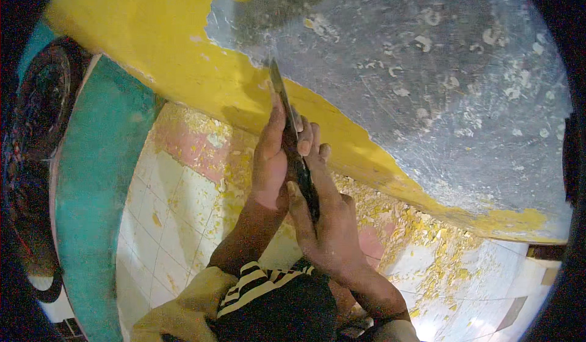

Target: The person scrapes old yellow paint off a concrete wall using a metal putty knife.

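Both my hands grip a scraper (pixel 301 177), a long thin tool with a dark handle and a narrow metal blade. My left hand (pixel 270 165) wraps the upper part, its thumb along the blade. Lower down, my right hand (pixel 329 220) closes round the handle. The blade's tip meets the wall at the ragged border between yellow paint (pixel 165 31) and the bared grey surface (pixel 397 67). White specks and curved marks dot the grey area. A yellow strip runs along the wall's lower edge.
Yellow paint flakes (pixel 427 250) lie scattered on the white tiled floor (pixel 162 201) below the wall, with pinkish patches among them. A teal panel (pixel 91 201) stands at the left. Beside it is a dark rounded object (pixel 49 98), too dim to make out.
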Motion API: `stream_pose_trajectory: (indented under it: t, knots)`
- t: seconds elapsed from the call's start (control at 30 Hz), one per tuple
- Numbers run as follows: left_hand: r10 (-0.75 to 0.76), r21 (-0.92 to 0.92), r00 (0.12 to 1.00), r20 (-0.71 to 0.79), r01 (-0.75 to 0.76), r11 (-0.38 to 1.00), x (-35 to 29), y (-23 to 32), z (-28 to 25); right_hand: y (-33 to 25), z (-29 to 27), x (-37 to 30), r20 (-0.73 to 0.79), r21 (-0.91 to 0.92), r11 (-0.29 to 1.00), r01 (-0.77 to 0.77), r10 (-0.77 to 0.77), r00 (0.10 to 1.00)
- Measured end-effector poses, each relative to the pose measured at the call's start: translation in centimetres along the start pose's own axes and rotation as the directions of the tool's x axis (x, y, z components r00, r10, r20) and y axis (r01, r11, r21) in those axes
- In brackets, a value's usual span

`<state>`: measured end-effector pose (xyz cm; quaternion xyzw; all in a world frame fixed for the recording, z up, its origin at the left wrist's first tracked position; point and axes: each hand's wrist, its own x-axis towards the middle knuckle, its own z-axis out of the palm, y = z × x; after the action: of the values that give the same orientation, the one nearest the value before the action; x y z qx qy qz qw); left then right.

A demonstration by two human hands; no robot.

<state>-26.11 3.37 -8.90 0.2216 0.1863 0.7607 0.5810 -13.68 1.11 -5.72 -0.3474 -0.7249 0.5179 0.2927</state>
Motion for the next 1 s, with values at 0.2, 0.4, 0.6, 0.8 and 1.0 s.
stream_pose_trajectory:
  t: [0.2, 0.4, 0.6, 0.8, 1.0]
  knots:
    - [0.059, -0.013, 0.985, 0.159, -0.058, 0.998, 2.3, 3.4, -2.8, -1.2, 2.2, 3.2, -0.006, -0.023, 0.993, 0.113, -0.113, 0.994]
    - [0.235, -0.037, 0.968, 0.089, -0.233, 0.972, 3.5, 5.9, -1.6, -1.3, 4.1, 6.2, -0.017, 0.064, 0.952, 0.300, -0.299, 0.954]
    - [-0.006, 0.088, 0.998, 0.055, 0.001, 0.996, 0.8, 2.2, -2.0, -1.0, 1.4, 1.0, 0.020, 0.121, 0.993, -0.012, 0.010, 1.000]
    - [0.436, 0.472, 0.756, -0.488, -0.192, 0.861, 3.1, 5.0, 2.2, -1.9, 3.6, 5.5, -0.024, 0.125, 0.953, 0.275, -0.274, 0.961]
    - [0.022, 0.150, 0.977, -0.212, 0.010, 0.989, 1.8, 6.7, -1.1, -2.3, 4.2, 4.1, 0.041, 0.107, 0.984, 0.143, -0.148, 0.988]
